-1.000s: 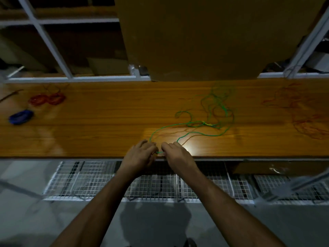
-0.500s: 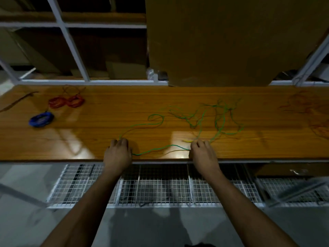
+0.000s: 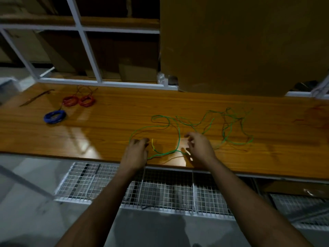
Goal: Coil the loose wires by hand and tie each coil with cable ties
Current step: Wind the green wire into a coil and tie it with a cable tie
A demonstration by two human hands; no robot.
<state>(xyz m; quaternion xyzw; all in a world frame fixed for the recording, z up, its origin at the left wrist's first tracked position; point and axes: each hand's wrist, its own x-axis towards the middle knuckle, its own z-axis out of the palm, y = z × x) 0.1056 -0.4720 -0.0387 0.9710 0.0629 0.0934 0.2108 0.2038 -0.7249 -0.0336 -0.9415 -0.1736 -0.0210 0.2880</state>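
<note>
A long loose green wire (image 3: 179, 132) sprawls over the middle of the wooden table (image 3: 106, 125), with a tangle of loops to the right (image 3: 231, 125). A short yellow end (image 3: 152, 143) sticks up between my hands. My left hand (image 3: 137, 152) rests at the front edge with its fingers curled down on the wire's left loop. My right hand (image 3: 200, 148) hovers close by, blurred, with its fingers spread. The wire runs from my left hand to the right thumb and disappears under the palm.
Two red coils (image 3: 70, 101) (image 3: 86, 101) and a blue coil (image 3: 54, 116) lie at the far left, beside a thin dark strip (image 3: 35, 98). Faint red wire (image 3: 316, 116) lies at the far right. A cardboard sheet (image 3: 240, 41) and white racking (image 3: 89, 50) stand behind; wire mesh (image 3: 160, 189) below.
My hands spread apart along the wire, then came closer again. The right hand has lifted and opened its fingers. The view shifted right, so the coils at the left appear nearer the middle.
</note>
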